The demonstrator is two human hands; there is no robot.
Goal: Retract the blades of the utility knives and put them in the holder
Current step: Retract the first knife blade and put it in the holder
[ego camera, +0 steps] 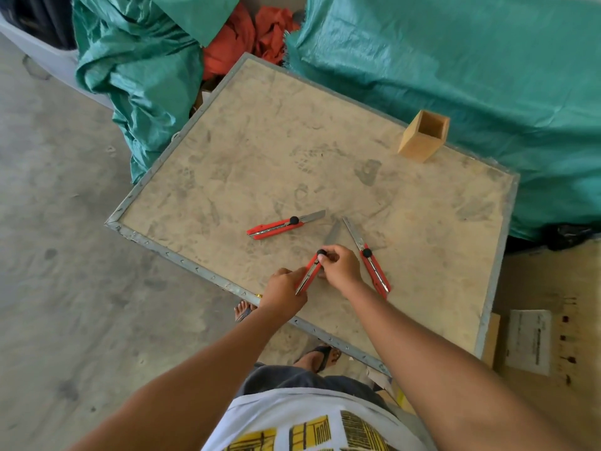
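Three red utility knives lie on a worn table [227, 151], all with blades extended. The middle knife [310, 271] is held at its rear end by my left hand [283, 292], while my right hand [340, 265] pinches its black slider knob; its blade points up and away. A second knife [276, 227] lies to the left, apart from my hands. The third knife [370, 262] lies just right of my right hand. A square wooden holder [422, 138] stands upright and looks empty near the table's far right edge.
Green tarpaulin [487, 76] is piled behind and right of the table, with orange cloth [247, 34] between the heaps. A cardboard box [530, 340] sits on the floor at the right. My feet in sandals show below the table's near edge.
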